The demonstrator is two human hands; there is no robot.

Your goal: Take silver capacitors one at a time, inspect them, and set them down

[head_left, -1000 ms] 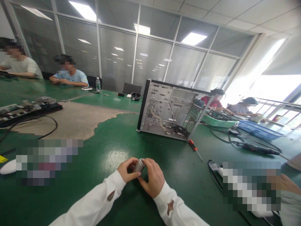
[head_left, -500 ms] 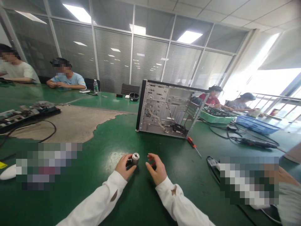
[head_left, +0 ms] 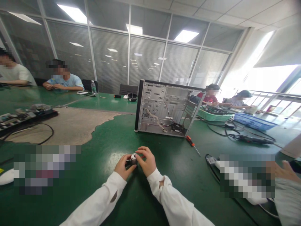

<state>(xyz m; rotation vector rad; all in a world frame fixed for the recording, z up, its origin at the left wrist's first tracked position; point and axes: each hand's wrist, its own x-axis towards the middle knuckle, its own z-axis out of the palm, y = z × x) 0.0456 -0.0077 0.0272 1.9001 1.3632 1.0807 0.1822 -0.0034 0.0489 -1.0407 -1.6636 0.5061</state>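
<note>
A small grey metal cylinder with a whitish top (head_left: pixel 134 157) stands upright at the green table's surface. My left hand (head_left: pixel 121 167) is closed around its left side, thumb in front and fingers behind. From the right, my right hand (head_left: pixel 147 161) has its thumb and fingertips at the cylinder's top, pinching at the rim and partly covering it. Beyond my hands stands an open computer case (head_left: pixel 154 105) with loose cables and a black part inside. An orange-handled screwdriver (head_left: pixel 189 140) lies by the case's lower right corner.
Green (head_left: pixel 215 117) and blue (head_left: pixel 255 121) baskets stand at the right, near a black corded tool (head_left: pixel 255 139). A co-worker's hand (head_left: pixel 285 171) is at the right edge by a white power strip (head_left: pixel 258 198). Circuit boards (head_left: pixel 25 114) lie at the left. Other people sit around the table.
My right hand has moved left from beside the cylinder, and its fingers have closed in on the top. My left hand keeps its hold. The view has shifted slightly.
</note>
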